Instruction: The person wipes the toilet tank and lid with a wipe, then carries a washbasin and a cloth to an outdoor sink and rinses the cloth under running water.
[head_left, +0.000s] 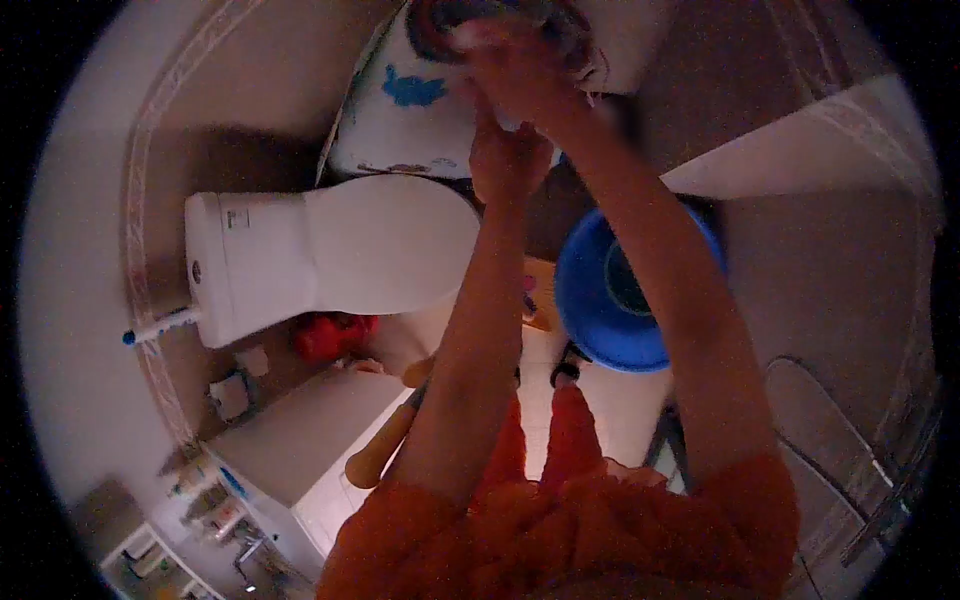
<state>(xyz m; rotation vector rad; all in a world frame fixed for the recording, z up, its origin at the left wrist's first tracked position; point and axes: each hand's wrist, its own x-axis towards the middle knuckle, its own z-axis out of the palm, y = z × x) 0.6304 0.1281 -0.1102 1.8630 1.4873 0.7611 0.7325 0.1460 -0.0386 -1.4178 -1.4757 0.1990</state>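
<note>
White unit | upper part of view, pale top, grimy lower edge | blue patch on top, irregular outline | round opening at far end, dark rim; contents blurred, partly hidden

We look down from the head.
Our single wide view faces forward and down along both arms, shirt close at the bottom, left hand and right hand farther off toward the top.
</note>
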